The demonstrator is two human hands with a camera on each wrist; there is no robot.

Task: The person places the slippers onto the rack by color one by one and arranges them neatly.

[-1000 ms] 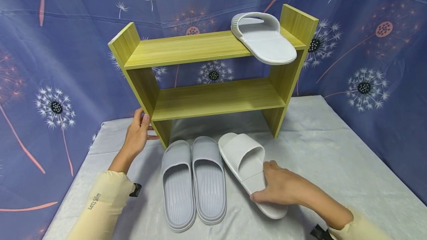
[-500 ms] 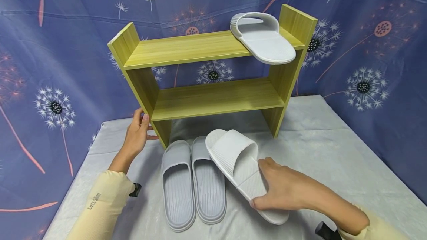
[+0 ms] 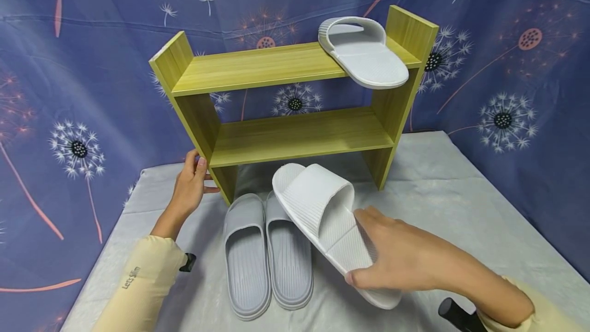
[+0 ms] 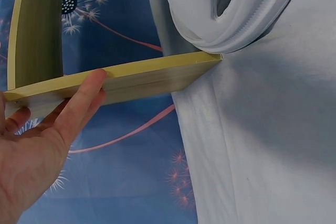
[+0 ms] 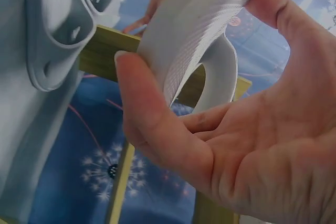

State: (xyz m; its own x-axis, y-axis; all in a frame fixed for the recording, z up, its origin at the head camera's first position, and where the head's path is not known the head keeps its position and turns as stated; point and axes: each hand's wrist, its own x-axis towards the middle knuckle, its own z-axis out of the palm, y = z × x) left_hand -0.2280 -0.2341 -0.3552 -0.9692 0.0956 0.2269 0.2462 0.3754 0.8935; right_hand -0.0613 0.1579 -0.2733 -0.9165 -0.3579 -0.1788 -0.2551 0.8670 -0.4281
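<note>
My right hand [image 3: 392, 250] grips a white slide slipper [image 3: 318, 199] by its heel end, thumb on one edge and fingers on the other. The slipper is raised and tilted, its toe overlapping one grey slipper in the head view. In the right wrist view the white slipper [image 5: 194, 30] sits between thumb and fingers. My left hand [image 3: 189, 183] touches the outer side of the wooden shoe rack [image 3: 299, 137]. The left wrist view shows its fingers [image 4: 79, 108] fairly straight against the side panel [image 4: 142, 80]. Another white slipper [image 3: 373, 58] rests on the top shelf's right end.
Two grey slippers, a left one [image 3: 247, 260] and a right one [image 3: 290, 255], lie side by side before the rack. A pale cloth [image 3: 461, 209] covers the surface. Blue patterned fabric [image 3: 92, 91] hangs behind and at both sides.
My right hand has lifted the white slipper off the cloth and brought its toe leftward and up, over the right grey slipper. My left hand and the rack stay put.
</note>
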